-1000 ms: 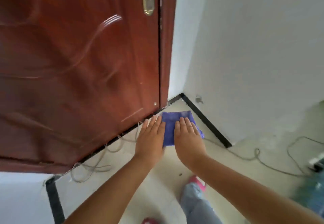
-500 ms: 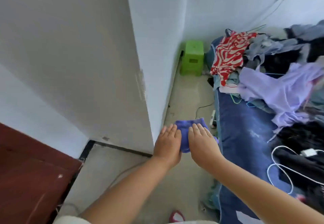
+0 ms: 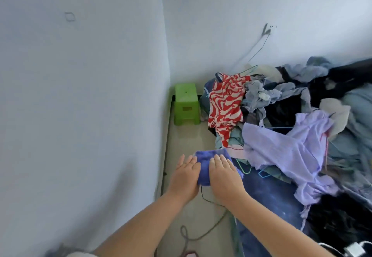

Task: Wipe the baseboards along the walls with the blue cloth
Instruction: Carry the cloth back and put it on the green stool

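I hold the blue cloth (image 3: 203,163) up in front of me with both hands, above the floor strip between wall and bed. My left hand (image 3: 185,178) lies on its left edge and my right hand (image 3: 223,178) on its right edge. The fingers are straight on top, and the thumbs are hidden beneath the cloth. The dark baseboard (image 3: 166,154) runs along the foot of the white wall just left of my hands, back to the corner.
A green plastic stool (image 3: 186,103) stands in the far corner against the baseboard. A bed with a dark blue cover (image 3: 267,196) carries a heap of clothes (image 3: 281,136) on the right. Cables (image 3: 209,230) trail on the narrow floor strip.
My view has swung from the red door and its corner to the wall beside the bed. Both hands have kept the same hold on the cloth throughout.
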### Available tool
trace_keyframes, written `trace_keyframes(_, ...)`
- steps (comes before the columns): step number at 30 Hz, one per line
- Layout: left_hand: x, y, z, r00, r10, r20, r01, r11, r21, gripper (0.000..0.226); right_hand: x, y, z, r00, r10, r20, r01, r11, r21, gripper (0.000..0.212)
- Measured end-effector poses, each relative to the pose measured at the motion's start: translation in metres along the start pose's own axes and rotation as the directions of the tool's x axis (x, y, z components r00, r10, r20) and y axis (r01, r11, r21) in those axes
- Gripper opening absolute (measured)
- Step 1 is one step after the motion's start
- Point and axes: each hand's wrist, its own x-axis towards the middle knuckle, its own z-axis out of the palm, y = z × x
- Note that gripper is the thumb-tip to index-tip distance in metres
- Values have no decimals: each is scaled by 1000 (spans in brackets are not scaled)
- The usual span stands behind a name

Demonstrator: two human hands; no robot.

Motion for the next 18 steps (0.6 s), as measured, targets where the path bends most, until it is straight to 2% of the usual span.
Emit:
trace_keyframes(3,63,-23,4,999,-35,32,36,999,-25,58,64,21,4,999,-43,18,42,999,10,77)
trace_keyframes(5,103,-32,2,996,-34,81,35,999,-12,61,103,32,-10,987,6,161,2,999,-50,81)
trace_keyframes(9,179,-59,-4,991,-40,126,46,998,-45,55,176,58,-22,990,-23,136,25,1000,-17,60)
trace_keyframes(11,219,-76,5,999,-48,19,48,999,-22,60,217,69,-22,992,-39,116,44,998,-33,61)
trace_keyframes(12,240,-81,6,995,-54,85,54,999,-4,63,239,74,-23,993,-47,110,53,998,-46,61)
trace_keyframes(14,277,-100,11,992,-87,89,86,996,14,61,281,83,-25,993,-58,104,67,994,-86,62)
trace_keyframes(17,343,-133,28,978,-112,175,112,994,9,53,356,99,-22,990,-78,115,87,994,-74,60)
trace_keyframes(18,366,-144,32,980,-122,155,117,992,39,53,383,104,-22,986,-95,133,104,993,-63,61)
